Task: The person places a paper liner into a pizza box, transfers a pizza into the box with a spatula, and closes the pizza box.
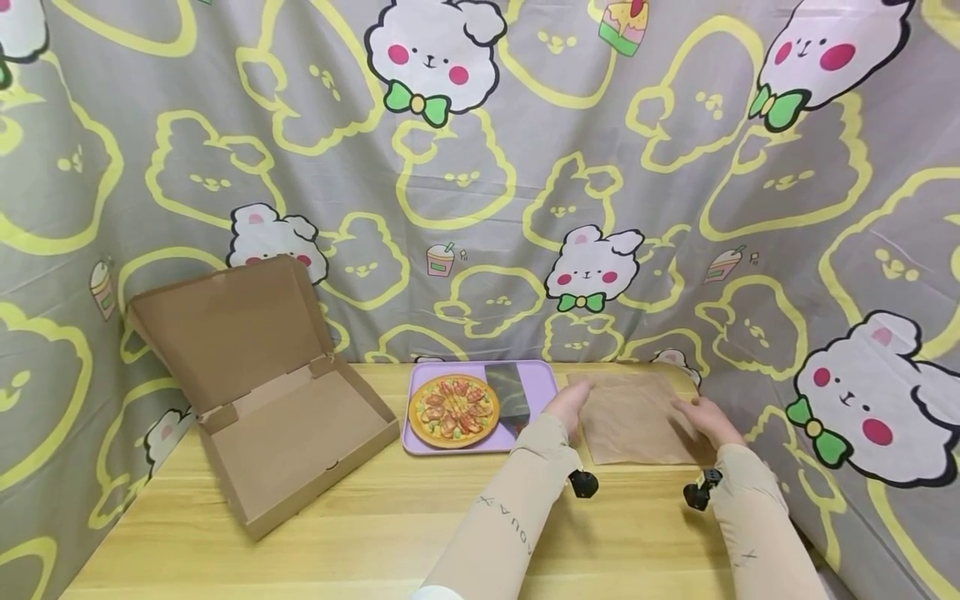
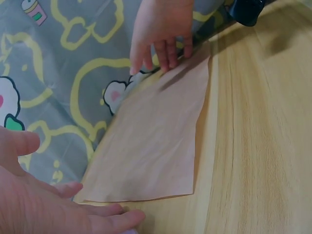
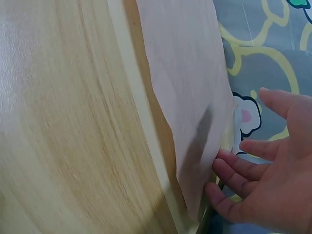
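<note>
A sheet of brown kraft paper [image 1: 636, 421] lies on the right part of the wooden table. My left hand [image 1: 570, 403] is at its left edge; in the left wrist view that hand [image 2: 53, 202] has thumb and fingers spread beside the paper [image 2: 156, 136]. At the opposite edge is my right hand [image 1: 709, 420]. In the right wrist view the right hand [image 3: 268, 168] has its thumb raised apart and its lower fingers lightly bent, by the narrow end of the paper [image 3: 190, 97]. Whether those fingertips touch the sheet, I cannot tell.
Left of my hands, a lilac tray [image 1: 540, 379] bears a toy-like pizza [image 1: 454, 410] and a dark flat strip [image 1: 510, 392]. An open cardboard pizza box [image 1: 300, 437] stands further left. A patterned curtain [image 1: 480, 183] closes off the table's [image 1: 360, 533] back and sides.
</note>
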{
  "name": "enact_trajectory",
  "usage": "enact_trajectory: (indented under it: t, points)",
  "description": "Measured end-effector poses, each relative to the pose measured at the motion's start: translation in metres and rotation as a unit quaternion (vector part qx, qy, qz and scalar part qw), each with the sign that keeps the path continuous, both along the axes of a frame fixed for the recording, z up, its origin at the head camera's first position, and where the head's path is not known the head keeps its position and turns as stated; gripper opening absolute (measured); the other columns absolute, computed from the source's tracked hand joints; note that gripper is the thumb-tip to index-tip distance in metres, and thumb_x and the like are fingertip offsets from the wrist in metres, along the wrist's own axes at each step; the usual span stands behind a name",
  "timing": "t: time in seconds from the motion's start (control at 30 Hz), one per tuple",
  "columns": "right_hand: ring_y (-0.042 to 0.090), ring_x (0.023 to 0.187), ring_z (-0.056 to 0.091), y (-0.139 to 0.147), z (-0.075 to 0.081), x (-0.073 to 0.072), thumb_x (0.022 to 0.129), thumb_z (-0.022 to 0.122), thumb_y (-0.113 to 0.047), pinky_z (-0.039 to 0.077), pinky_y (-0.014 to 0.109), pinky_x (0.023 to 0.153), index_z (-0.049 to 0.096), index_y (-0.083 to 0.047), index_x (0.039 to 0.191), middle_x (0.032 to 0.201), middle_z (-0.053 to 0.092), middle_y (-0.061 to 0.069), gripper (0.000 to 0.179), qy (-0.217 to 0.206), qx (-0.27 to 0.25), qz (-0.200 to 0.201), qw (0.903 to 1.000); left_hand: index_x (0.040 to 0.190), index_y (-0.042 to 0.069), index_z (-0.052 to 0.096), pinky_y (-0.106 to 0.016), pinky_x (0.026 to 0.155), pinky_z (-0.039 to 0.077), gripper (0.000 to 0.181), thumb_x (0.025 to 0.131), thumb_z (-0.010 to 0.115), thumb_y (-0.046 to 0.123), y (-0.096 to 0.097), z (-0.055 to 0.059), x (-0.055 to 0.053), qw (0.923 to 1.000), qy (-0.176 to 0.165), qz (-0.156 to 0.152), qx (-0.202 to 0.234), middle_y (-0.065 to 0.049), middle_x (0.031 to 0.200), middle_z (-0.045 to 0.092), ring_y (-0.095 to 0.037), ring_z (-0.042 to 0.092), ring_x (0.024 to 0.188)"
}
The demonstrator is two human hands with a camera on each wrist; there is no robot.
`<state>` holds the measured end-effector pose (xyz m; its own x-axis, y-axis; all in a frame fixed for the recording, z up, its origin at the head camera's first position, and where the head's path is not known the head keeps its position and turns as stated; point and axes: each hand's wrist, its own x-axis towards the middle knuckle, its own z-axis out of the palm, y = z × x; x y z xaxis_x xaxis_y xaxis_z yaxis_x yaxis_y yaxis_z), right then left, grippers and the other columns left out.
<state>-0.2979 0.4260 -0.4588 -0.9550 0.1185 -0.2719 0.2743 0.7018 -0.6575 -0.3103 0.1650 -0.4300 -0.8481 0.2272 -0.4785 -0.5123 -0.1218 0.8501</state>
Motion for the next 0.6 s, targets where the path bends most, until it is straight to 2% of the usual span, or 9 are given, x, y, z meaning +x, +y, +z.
enact_trajectory:
  t: [0.23,0.6]
  points:
    - [0.058,0.138,0.012,-0.0015,-0.0007,0.0011,0.101,0.036,-0.041,0.020,0.062,0.116,0.000,0.023,0.144,0.148,0.003,0.047,0.085,-0.015,-0.020,-0.025,0.9994,0.148,0.003,0.034,-0.079,0.109,0.004,0.074,0.089,0.060,0.040,0.0003,-0.0023,-0.0006,0.9997,-0.005,-0.024,0.003,-0.027,0.158,0.021,-0.049,0.013,0.146]
    - [0.059,0.134,0.020,-0.0007,-0.0056,0.0012,0.099,0.044,-0.036,0.028,0.063,0.112,0.005,0.025,0.143,0.146,0.010,0.047,0.084,-0.006,-0.028,-0.036,0.9989,0.151,0.003,0.026,-0.076,0.111,0.004,0.082,0.089,0.061,0.045,-0.0012,-0.0100,-0.0054,0.9984,-0.026,-0.047,0.016,-0.030,0.159,0.014,-0.050,0.008,0.147]
